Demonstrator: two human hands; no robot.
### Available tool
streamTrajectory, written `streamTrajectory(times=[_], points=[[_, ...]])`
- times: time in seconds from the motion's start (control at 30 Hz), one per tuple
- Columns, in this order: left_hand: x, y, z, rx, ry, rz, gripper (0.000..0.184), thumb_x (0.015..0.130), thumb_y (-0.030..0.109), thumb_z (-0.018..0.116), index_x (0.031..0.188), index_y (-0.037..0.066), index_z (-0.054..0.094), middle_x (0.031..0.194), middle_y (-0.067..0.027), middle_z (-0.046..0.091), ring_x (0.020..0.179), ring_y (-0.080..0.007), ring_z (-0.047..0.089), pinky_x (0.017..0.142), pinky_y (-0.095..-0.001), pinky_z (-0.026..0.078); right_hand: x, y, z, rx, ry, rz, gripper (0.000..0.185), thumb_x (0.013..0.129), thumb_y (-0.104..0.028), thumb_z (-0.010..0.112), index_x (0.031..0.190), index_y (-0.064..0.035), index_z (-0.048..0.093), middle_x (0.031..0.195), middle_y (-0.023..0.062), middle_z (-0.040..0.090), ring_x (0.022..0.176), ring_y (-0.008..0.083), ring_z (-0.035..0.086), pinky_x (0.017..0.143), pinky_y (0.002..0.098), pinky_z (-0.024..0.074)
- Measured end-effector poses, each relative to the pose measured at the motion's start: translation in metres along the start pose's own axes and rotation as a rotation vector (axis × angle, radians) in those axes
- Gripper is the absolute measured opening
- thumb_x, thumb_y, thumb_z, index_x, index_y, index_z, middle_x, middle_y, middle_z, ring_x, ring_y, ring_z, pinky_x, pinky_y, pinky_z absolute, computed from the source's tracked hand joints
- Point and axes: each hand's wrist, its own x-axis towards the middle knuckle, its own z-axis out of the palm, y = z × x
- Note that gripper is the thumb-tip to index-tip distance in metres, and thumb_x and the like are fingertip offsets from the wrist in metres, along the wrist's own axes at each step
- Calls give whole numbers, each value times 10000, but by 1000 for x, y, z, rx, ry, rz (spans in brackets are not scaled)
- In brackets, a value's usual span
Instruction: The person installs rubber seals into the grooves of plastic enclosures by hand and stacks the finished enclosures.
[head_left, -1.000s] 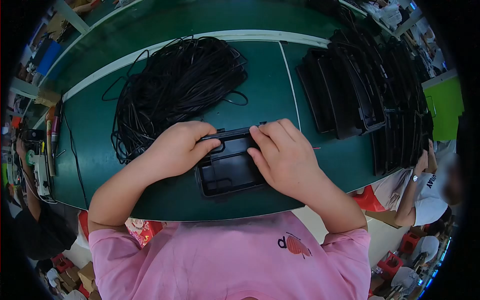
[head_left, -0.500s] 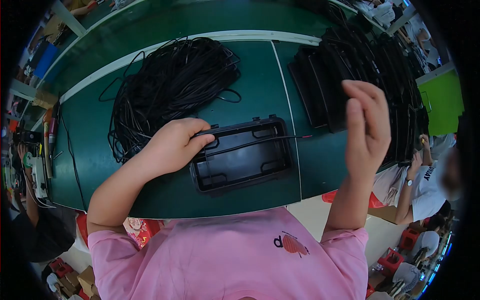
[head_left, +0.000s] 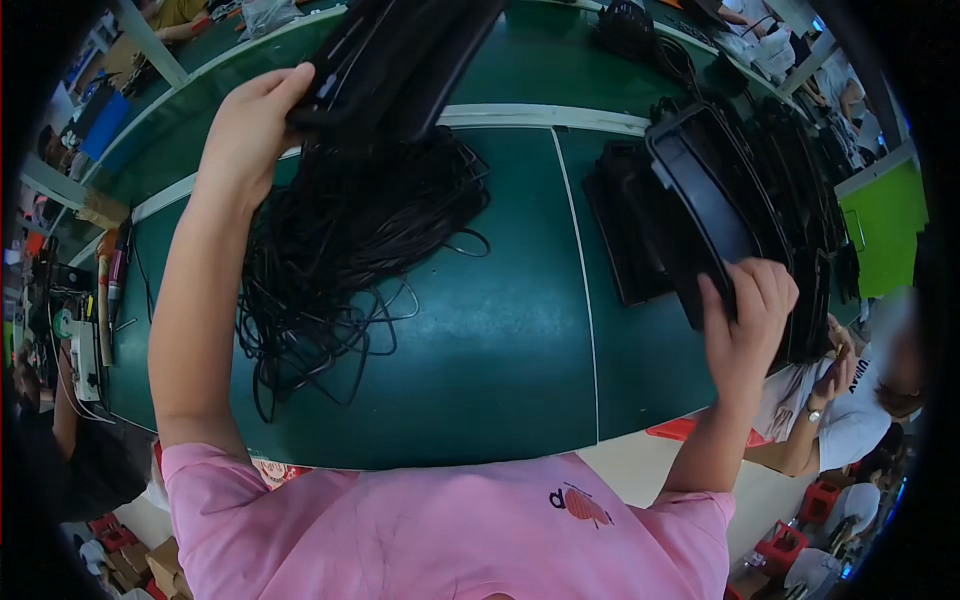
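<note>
My left hand [head_left: 248, 135] is raised over the far side of the table, closed on the edge of a black plastic box [head_left: 405, 75], which hangs tilted above the cable pile. Beneath it lies a big tangle of thin black cable [head_left: 370, 220], with loose loops trailing toward me. On the right, my right hand [head_left: 752, 315] grips the near end of another black plastic box [head_left: 712, 205], its hollow inside facing up and to the side. That box leans among a stack of similar black boxes [head_left: 790, 180].
The green table [head_left: 490, 340] has a pale seam running across it. Tools with a wooden handle [head_left: 103, 290] lie at the left edge, near a small white device [head_left: 85, 350]. At the right stands a bright green panel [head_left: 885, 220]; a co-worker [head_left: 850, 430] sits below it.
My left hand has lifted the box from the table up and away over the cable pile. My right hand, free before, has closed on a box in the right-hand stack.
</note>
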Motion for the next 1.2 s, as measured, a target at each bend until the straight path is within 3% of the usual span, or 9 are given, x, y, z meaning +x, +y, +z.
streamTrajectory(times=[0.23, 0.4, 0.5, 0.6, 0.67, 0.7, 0.8, 1.1, 1.2], points=[[148, -85, 25, 196, 195, -269, 302, 935, 243, 649, 959, -56, 620, 905, -130, 637, 731, -262, 649, 601, -372, 578, -37, -44, -20, 659, -462, -321, 404, 498, -161, 709, 898, -101, 726, 798, -2, 572, 794, 206, 553, 814, 410, 390], [144, -98, 41, 135, 61, -359, 335, 958, 269, 597, 1013, -61, 624, 983, -164, 660, 871, -310, 669, 674, -407, 578, -37, -88, 15, 756, -524, -524, 287, 703, -109, 669, 985, -78, 714, 877, -3, 580, 885, 172, 568, 930, 347, 413], [126, -93, 25, 691, 102, 171, 429, 929, 348, 566, 1054, -47, 676, 978, -220, 695, 925, -341, 663, 827, -412, 516, -9, -97, 20, 779, -587, -619, 323, 739, -154, 699, 1047, -55, 692, 939, 30, 594, 912, 201, 577, 922, 370, 431], [73, -64, 6, 635, -174, 168, 365, 923, 308, 586, 1095, 1, 684, 1027, -188, 701, 930, -323, 671, 834, -387, 512, 28, -97, 20, 1219, -610, -459, 391, 753, -223, 791, 1074, -33, 674, 1021, 114, 612, 883, 291, 595, 803, 413, 480], [37, -58, -7, 652, -315, 337, 297, 920, 256, 601, 1041, 0, 693, 969, -194, 689, 906, -342, 659, 810, -388, 514, 48, -101, 25, 961, -537, -372, 345, 772, -193, 774, 1061, -35, 674, 1007, 120, 613, 864, 302, 602, 754, 395, 486], [20, -56, -13, 733, -336, 400, 245, 930, 189, 619, 1067, -7, 670, 973, -134, 662, 892, -250, 636, 799, -339, 501, 60, -109, 28, 798, -467, -338, 259, 790, -145, 752, 1006, -24, 677, 965, 117, 620, 852, 303, 604, 723, 382, 488], [-15, -62, -34, 838, -433, 570, 231, 887, 146, 638, 1057, -9, 659, 1027, -157, 635, 1010, -333, 597, 887, -394, 482, 93, -126, 70, 750, -366, -229, 145, 825, -124, 700, 925, -20, 691, 899, 106, 626, 865, 300, 604, 750, 382, 491], [-61, -90, -56, 776, -256, 682, 170, 817, 58, 683, 975, -1, 660, 949, -124, 597, 937, -313, 574, 814, -391, 478, 187, -191, 192, 655, -439, -199, 219, 867, -241, 664, 842, -33, 731, 892, 149, 660, 895, 334, 627, 803, 417, 500], [-60, -84, -65, 719, -192, 641, 148, 809, 67, 690, 945, 13, 665, 908, -115, 596, 904, -314, 579, 789, -401, 476, 202, -211, 194, 866, -847, -136, 278, 881, -294, 658, 916, -32, 744, 953, 164, 714, 916, 289, 675, 834, 344, 504]])
